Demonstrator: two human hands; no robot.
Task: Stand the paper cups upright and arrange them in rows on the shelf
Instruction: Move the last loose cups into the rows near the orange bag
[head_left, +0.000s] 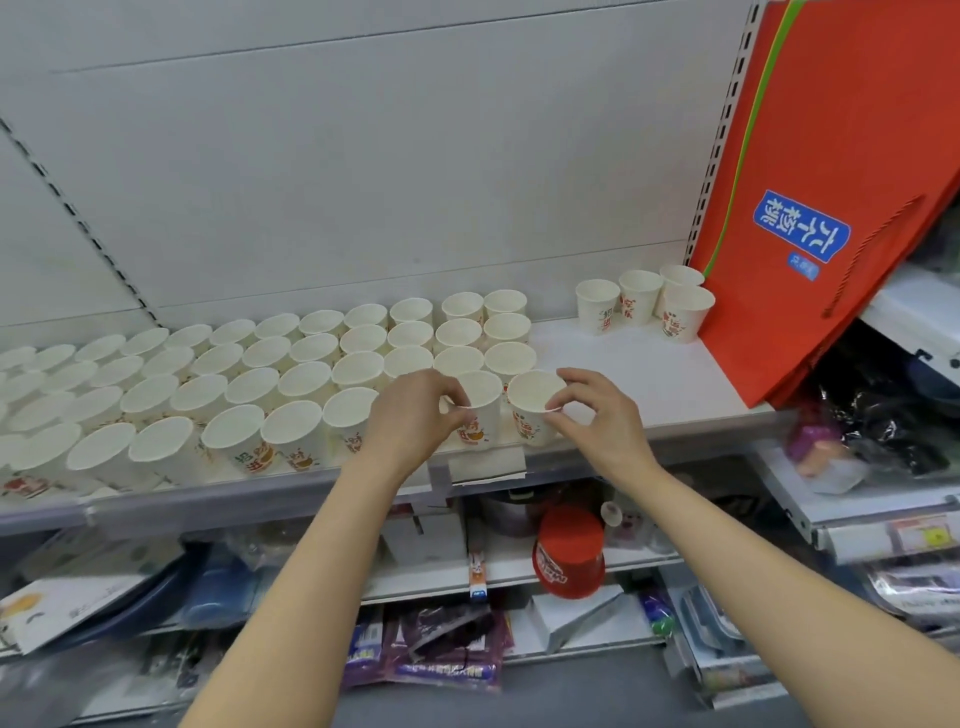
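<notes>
Several white paper cups with red and orange print stand upright in rows (291, 364) across the white shelf (649, 374). My left hand (415, 415) pinches the rim of a cup (480, 400) in the front row. My right hand (592, 410) pinches the rim of the neighbouring cup (532, 397), the last one on the right of that row. Both cups stand upright near the shelf's front edge. A separate cluster of several upright cups (644, 301) stands at the back right.
A red paper bag (810, 208) leans against the shelf's right end. A paper label (488, 465) hangs on the front rail. Below, a lower shelf holds a red cup (569, 556), boxes and packets. Bare shelf lies between the rows and the bag.
</notes>
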